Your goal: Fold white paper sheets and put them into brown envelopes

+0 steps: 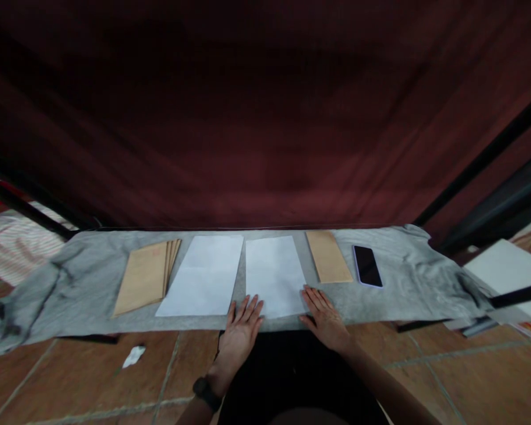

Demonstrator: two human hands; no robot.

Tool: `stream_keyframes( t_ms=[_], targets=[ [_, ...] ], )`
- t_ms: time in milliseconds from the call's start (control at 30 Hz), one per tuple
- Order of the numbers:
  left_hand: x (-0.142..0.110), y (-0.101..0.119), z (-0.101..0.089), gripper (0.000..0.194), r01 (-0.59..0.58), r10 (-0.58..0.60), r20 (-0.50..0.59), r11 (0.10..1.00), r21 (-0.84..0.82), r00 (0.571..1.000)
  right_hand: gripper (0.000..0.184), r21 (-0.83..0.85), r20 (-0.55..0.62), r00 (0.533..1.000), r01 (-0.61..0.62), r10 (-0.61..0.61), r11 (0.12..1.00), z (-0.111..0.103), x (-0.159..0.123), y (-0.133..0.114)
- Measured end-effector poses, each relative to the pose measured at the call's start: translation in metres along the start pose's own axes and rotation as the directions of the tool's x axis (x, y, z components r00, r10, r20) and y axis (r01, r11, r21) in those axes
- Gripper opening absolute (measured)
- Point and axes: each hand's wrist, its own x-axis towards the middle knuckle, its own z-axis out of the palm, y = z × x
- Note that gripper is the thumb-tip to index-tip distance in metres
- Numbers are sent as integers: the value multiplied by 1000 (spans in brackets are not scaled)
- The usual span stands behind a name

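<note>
Two white sheets of paper lie side by side on the grey cloth, the left sheet [206,274] and the right sheet [274,271]. My left hand [242,327] rests flat, fingers stretched out, at the lower left corner of the right sheet. At that sheet's lower right edge my right hand [324,316] lies open, palm down. Neither hand holds anything. A fanned stack of brown envelopes [142,274] is left of the sheets. To the right lies a single brown envelope [328,257], just beyond my right fingertips.
A phone with a purple edge [367,265] lies right of the single envelope. Grey cloth [407,277] covers the narrow table. Behind it hangs a dark red curtain [265,147]. Dark metal bars [482,156] slant at both sides. A crumpled white scrap [133,356] is on the tiled floor.
</note>
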Motion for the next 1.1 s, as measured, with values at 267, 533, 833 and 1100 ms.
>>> stream_keyframes(
  t_ms=[267,533,833,1100],
  targets=[
    [8,-6,-7,46,-52,58,89,996,-68,994,66,83,4,1000,-11,11,996,-6,2,-2],
    [4,1,-38,45,-3,59,133,921,-390,989,50,389,-21,996,-67,81,919,-20,1,7],
    [-17,-10,-40,35,228,-170,152,703,-673,974,33,660,47,967,-219,251,718,-45,-22,-3],
    [35,-15,-23,39,438,-389,257,502,-746,885,46,753,7,886,-310,464,580,-50,22,-9]
  ],
)
